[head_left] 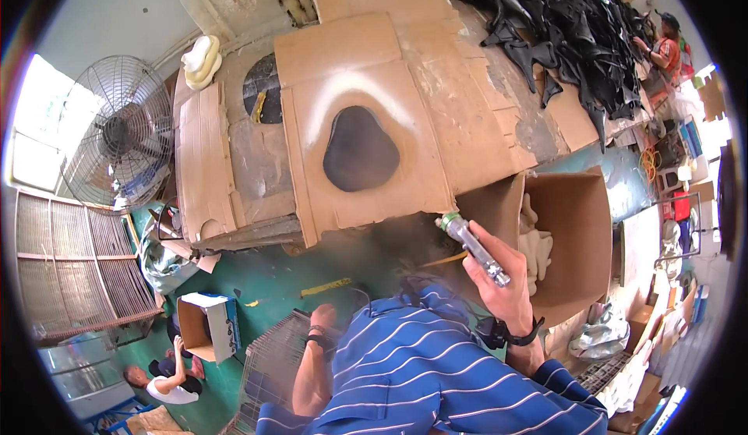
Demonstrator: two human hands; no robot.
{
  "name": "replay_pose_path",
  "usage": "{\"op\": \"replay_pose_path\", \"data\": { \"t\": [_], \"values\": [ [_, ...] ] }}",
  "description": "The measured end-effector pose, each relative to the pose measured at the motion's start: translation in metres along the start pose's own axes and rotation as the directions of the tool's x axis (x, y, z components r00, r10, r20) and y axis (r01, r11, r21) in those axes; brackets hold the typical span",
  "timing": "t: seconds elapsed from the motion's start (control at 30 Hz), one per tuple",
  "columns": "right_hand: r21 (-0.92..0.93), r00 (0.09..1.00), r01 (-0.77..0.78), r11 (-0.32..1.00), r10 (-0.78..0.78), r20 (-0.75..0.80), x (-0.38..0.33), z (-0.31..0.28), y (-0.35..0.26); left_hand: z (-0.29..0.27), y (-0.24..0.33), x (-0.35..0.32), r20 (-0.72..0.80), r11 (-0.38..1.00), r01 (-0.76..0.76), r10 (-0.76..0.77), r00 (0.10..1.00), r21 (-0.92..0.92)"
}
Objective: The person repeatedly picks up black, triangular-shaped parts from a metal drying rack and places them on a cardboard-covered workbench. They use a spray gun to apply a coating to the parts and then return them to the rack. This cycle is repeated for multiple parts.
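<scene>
Spray gun in my right hand over a dark piece on cardboard.

My right hand [502, 283] is wrapped tight around a metal spray gun [473, 246], its nozzle aimed at the dark rounded piece [360, 148] lying on cardboard sheets [436, 115] on the counter [261, 166]. My left hand [321, 316] hangs low beside a wire cage [269, 365]; I cannot tell its grip. An open carton [573, 232] stands just right.

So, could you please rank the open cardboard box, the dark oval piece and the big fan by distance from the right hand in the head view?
1. Open cardboard box: right beside the right hand, to its right.
2. Dark oval piece: on the cardboard sheet, up-left.
3. Big fan: far left.
</scene>
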State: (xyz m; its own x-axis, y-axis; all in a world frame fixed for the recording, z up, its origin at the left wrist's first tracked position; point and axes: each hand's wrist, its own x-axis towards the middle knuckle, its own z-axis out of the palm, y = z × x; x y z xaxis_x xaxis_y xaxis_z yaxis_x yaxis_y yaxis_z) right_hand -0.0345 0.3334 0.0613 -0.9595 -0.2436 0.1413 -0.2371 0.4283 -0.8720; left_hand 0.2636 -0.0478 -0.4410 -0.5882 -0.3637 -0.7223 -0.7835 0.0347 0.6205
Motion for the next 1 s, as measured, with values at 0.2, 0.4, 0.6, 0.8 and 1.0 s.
{"op": "replay_pose_path", "data": {
  "t": [0.2,0.4,0.6,0.8,1.0],
  "values": [
    [-0.034,0.991,-0.11,0.993,0.107,-0.08,-0.016,-0.018,0.013,-0.004,-0.014,-0.005,0.227,0.935,-0.3,0.256,0.94,0.19],
    [-0.073,0.969,-0.227,0.971,0.232,0.081,-0.046,-0.044,0.008,-0.013,-0.024,0.008,0.251,0.998,-0.024,0.009,0.968,0.055],
    [0.028,0.98,-0.121,0.992,0.115,0.16,-0.033,-0.039,0.005,0.007,0.023,0.02,0.007,0.991,0.126,-0.126,0.992,0.044],
    [0.03,0.991,-0.128,0.991,0.129,-0.036,-0.015,-0.032,0.011,0.016,0.091,-0.015,0.132,0.977,0.145,-0.124,0.983,-0.159],
    [-0.005,0.99,-0.098,0.995,0.098,0.098,-0.02,-0.053,0.022,0.007,0.095,-0.026,0.045,0.985,0.166,-0.168,0.985,0.05]
  ]
}}
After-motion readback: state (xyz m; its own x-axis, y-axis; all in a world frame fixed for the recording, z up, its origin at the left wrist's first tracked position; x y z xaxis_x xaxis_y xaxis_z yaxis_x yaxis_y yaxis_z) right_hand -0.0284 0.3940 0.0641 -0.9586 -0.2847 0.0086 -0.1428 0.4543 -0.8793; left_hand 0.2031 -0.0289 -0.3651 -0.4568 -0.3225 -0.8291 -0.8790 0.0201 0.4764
